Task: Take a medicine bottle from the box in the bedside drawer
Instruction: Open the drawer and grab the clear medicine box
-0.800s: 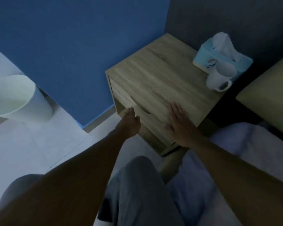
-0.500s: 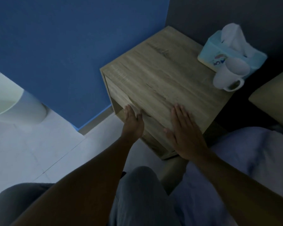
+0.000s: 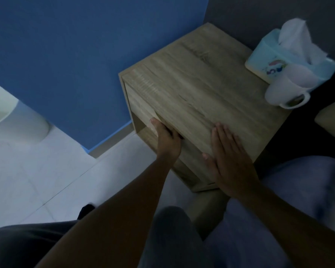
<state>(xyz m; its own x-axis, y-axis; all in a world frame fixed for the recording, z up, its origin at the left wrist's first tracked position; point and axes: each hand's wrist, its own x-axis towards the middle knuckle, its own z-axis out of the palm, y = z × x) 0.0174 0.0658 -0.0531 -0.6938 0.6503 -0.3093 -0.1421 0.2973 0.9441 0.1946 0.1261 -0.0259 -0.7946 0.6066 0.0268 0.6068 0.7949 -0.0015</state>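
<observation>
A wooden bedside table (image 3: 197, 89) stands in the corner between a blue wall and a dark wall. Its drawer front (image 3: 141, 107) faces down-left and looks closed. My left hand (image 3: 167, 140) is at the drawer's upper edge, fingers curled into the gap under the tabletop. My right hand (image 3: 228, 157) lies flat and open on the near corner of the tabletop. The box and the medicine bottle are hidden inside the drawer.
A light blue tissue box (image 3: 290, 60) and a white mug (image 3: 284, 93) sit at the tabletop's far right corner. A white bin (image 3: 17, 120) stands on the tiled floor at left. My knees and a pale bedsheet (image 3: 302, 190) fill the foreground.
My left hand has moved up from below the drawer to its top edge and hooked its fingers in. My right hand slid slightly along the tabletop. The camera has moved closer.
</observation>
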